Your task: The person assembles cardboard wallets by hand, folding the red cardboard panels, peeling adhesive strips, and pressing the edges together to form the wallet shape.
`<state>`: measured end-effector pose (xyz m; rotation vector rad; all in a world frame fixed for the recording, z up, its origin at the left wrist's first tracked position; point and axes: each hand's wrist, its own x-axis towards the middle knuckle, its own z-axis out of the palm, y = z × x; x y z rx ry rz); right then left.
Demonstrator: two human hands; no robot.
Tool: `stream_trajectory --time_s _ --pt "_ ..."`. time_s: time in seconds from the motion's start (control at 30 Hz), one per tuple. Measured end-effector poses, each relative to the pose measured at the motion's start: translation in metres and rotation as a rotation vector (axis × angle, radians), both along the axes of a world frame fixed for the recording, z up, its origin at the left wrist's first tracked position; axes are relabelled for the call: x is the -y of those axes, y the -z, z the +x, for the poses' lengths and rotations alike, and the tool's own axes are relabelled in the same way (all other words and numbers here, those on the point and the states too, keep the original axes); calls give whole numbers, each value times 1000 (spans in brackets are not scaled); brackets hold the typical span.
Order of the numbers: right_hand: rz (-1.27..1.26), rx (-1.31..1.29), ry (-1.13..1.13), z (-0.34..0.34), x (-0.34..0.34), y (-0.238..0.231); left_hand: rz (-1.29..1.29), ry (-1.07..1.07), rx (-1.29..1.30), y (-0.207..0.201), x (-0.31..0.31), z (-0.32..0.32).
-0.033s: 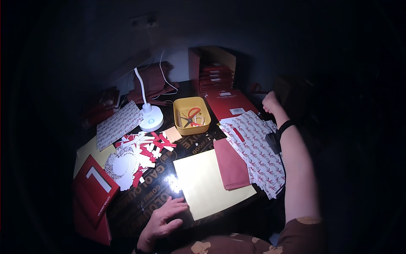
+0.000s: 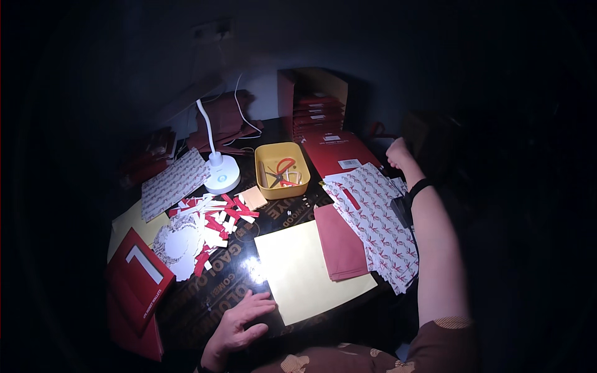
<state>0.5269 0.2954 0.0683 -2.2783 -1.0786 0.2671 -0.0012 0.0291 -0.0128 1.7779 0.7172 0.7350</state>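
Note:
My left hand (image 2: 241,323) rests at the table's near edge, fingers spread and holding nothing. Its fingertips lie beside the lower left edge of a pale yellow sheet (image 2: 289,267). A dark red folded paper piece (image 2: 341,245) lies over that sheet's right side. To its right is a stack of white sheets with a red-and-grey leaf pattern (image 2: 385,233). Past that stack, my right arm stretches far to the right, with a dark band at the wrist. The right hand (image 2: 398,152) has curled fingers in the dim area; whatever they grip, if anything, is hidden.
A yellow bin (image 2: 283,149) holds red-handled scissors. Left of it stand a white lamp (image 2: 222,177) and a heap of red and white paper strips (image 2: 214,224). Red printed wallets (image 2: 140,280) lie at near left. An upright box (image 2: 286,99) of red packets stands at the back.

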Motion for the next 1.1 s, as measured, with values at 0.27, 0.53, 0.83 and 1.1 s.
stream_trajectory --time_s 0.27,0.53,0.83,1.1 --pt "-102 84 -111 28 -22 48 -47 -8 -24 0 -5 1" --pt "-154 134 -91 16 -10 45 -45 -59 -51 -2 -3 7" --pt "-163 80 -120 14 -14 49 -66 -116 -106 -6 -1 9" --pt "-165 125 -141 -12 -12 32 54 -127 -149 1 0 5"
